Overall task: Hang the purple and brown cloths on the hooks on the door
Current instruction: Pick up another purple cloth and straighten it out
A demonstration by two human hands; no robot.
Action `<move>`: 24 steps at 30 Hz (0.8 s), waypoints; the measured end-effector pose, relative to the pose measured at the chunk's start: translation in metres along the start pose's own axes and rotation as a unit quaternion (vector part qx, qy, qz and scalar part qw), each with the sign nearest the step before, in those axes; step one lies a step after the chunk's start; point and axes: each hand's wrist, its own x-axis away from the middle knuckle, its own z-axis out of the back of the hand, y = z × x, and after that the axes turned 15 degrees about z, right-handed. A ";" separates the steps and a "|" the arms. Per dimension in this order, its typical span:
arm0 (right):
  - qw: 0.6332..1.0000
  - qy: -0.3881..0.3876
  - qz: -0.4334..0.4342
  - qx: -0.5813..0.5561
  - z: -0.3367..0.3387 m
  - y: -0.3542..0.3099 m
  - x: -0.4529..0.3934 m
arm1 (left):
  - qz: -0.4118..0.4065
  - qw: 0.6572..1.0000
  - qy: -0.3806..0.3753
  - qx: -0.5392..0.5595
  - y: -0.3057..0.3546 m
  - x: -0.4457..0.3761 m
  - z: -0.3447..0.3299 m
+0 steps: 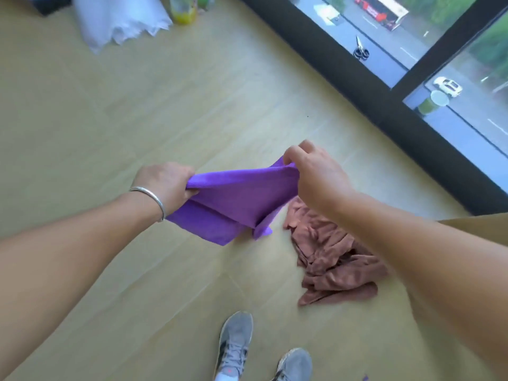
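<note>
While the left hand (165, 185), a thin silver bangle (154, 200) on its wrist, grips one end of the bright purple soft cloth (233, 199), the right hand (316, 171) pinches the opposite end, holding it spread between them above the pale wooden floor (137, 105). Below the right forearm, the crumpled reddish-brown cloth (330, 259) lies on the floor.

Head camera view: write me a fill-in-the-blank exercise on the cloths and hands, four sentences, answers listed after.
1. Both hands hold the ___ cloth stretched between them.
2. The brown cloth lies crumpled on the ___.
3. A silver bracelet sits on the wrist of the ___ hand.
4. The right hand pinches the held cloth at its upper ___.

Missing words: purple; floor; left; edge
</note>
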 end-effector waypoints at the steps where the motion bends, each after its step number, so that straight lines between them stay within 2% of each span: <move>1: 1.000 0.005 0.005 -0.004 0.007 -0.014 -0.017 | 0.023 1.000 0.014 0.001 -0.020 -0.001 0.010; 6: 0.993 0.078 0.087 -0.014 0.044 -0.080 -0.095 | 0.131 0.985 0.105 0.041 -0.120 0.007 0.062; 11: 0.973 0.141 0.176 -0.041 0.068 -0.144 -0.133 | 0.172 0.956 0.205 0.117 -0.189 0.059 0.086; 15: 0.966 0.111 0.228 -0.051 0.058 -0.170 -0.114 | 0.198 0.947 0.215 0.136 -0.203 0.120 0.061; 18: 0.964 0.057 0.252 -0.054 0.025 -0.168 -0.070 | 0.215 0.946 0.207 0.127 -0.187 0.174 0.012; 20: 0.964 -0.007 0.260 -0.053 -0.008 -0.158 -0.027 | 0.208 0.954 0.184 0.113 -0.160 0.212 -0.036; 21: 0.962 -0.057 0.263 -0.044 -0.028 -0.152 -0.004 | 0.212 0.959 0.150 0.109 -0.144 0.232 -0.063; 23: 0.949 -0.186 0.254 -0.019 -0.066 -0.135 0.044 | 0.241 0.966 -0.016 0.090 -0.105 0.272 -0.116; 24: 0.939 -0.253 0.232 -0.006 -0.083 -0.127 0.065 | 0.255 0.959 -0.102 0.073 -0.089 0.289 -0.141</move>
